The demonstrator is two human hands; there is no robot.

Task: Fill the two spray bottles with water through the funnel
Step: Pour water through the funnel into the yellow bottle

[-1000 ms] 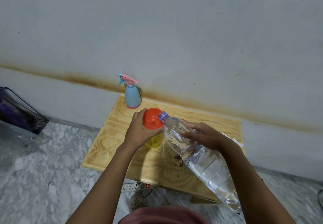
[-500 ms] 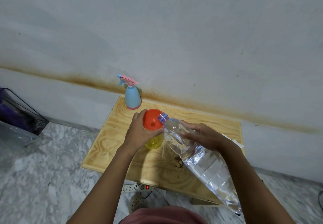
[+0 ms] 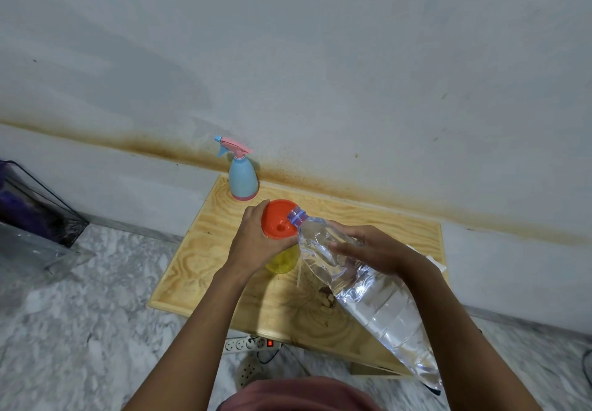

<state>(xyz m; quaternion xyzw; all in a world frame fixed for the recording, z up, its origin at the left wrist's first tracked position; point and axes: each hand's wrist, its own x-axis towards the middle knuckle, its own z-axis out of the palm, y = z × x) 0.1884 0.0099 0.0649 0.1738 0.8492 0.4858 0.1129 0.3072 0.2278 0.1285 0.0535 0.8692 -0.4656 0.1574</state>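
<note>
Frame centre: the left hand point(image 3: 253, 244) grips the orange funnel point(image 3: 277, 218) atop the yellow spray bottle point(image 3: 282, 261). The right hand point(image 3: 368, 247) curls round the tilted water bottle point(image 3: 378, 308), its blue-ringed mouth at the funnel's rim. The blue spray bottle point(image 3: 242, 180) stands upright at the worktop's point(image 3: 208, 250) upper-left corner.

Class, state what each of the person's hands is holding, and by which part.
The left hand grips the orange funnel by its rim; the right hand grips the clear water bottle around its upper body.
</note>
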